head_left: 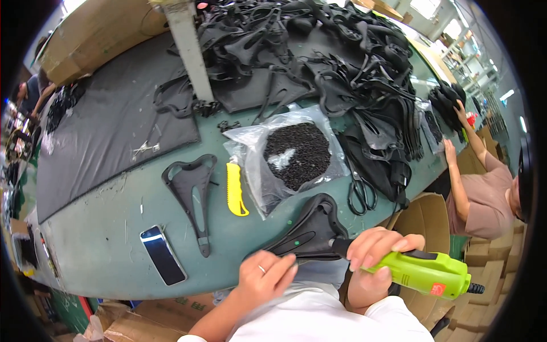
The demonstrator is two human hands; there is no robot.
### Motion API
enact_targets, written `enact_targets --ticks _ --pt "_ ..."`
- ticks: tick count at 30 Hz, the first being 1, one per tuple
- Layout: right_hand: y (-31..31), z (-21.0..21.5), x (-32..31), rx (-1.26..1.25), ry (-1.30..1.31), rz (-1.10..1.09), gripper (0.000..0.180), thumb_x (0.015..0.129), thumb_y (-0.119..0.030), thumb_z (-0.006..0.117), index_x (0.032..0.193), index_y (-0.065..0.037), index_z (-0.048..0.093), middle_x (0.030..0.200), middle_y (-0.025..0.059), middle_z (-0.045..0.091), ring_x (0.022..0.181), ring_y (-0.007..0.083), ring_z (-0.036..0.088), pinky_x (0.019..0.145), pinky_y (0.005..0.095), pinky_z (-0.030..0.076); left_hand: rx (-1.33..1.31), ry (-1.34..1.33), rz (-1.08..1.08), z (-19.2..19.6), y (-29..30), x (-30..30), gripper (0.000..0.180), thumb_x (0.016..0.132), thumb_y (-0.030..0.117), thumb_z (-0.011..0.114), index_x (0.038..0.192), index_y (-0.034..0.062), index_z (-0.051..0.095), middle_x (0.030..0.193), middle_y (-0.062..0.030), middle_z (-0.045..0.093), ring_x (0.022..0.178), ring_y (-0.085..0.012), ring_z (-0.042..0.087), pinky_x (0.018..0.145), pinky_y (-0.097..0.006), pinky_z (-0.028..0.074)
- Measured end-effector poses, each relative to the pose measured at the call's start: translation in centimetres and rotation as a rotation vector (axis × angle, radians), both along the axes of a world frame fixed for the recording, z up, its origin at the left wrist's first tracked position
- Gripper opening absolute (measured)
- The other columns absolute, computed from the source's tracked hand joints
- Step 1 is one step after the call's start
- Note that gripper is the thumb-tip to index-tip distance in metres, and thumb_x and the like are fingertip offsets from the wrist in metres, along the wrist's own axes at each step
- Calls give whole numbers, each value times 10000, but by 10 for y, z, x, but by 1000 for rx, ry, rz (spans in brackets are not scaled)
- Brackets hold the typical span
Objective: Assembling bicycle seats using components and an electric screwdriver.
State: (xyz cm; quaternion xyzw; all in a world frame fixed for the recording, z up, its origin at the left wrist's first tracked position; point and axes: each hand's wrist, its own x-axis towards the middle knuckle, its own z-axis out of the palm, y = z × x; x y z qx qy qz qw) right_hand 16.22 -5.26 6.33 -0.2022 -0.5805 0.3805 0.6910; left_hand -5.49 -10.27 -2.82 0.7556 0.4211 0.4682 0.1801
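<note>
My right hand (373,259) grips a lime-green power screwdriver (424,273), its black nose pressed against a black saddle shell (310,231) at the table's near edge. My left hand (265,279), with a ring on one finger, presses down on the shell's narrow end. Just beyond the shell lies a clear plastic bag of small black screws (296,154). A yellow utility knife (233,191) rests to the bag's left. Another black saddle frame (191,188) lies flat further left.
A phone (163,255) lies face up at the near left. Black scissors (362,191) sit right of the bag. A large heap of black saddle parts (342,68) fills the far table, a dark mat (108,125) the left. Another person (484,194) works at the right, beside cardboard boxes (424,219).
</note>
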Motion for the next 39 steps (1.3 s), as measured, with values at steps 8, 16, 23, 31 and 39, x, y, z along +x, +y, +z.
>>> enact_targets --ticks 8,16,23,31,39 --pt "5 -1 38 38 107 -277 432 978 -198 756 1227 -99 417 758 62 598 549 211 602 542 371 532 -730 -93 -281 20 -14 33 553 951 111 764 1466 33 579 890 -100 765 635 -187 693 613 -300 561" --pt "-13 -22 56 -52 153 -293 443 981 -184 750 1227 -104 390 768 76 593 555 212 581 559 375 540 19 450 91 25 163 37 147 872 108 783 944 54 667 886 -124 665 865 -298 661 762 -448 529" --pt "-24 -34 84 -75 157 -358 451 983 -199 761 1219 -125 384 781 67 607 574 214 595 576 368 551 136 870 138 -14 198 54 107 910 160 684 871 79 625 909 -102 634 893 -274 621 771 -403 494" --pt "-18 -44 92 -12 218 -437 419 985 -213 748 1247 -90 445 778 47 593 549 190 569 528 328 495 81 819 219 0 211 60 131 907 128 585 901 16 654 859 -179 664 833 -344 664 746 -477 532" --pt "-14 -50 82 -13 199 -419 467 960 -200 738 1278 -56 427 752 44 535 537 162 517 523 294 475 101 857 250 -20 213 45 171 899 233 683 849 74 649 865 -106 664 833 -287 646 780 -435 486"
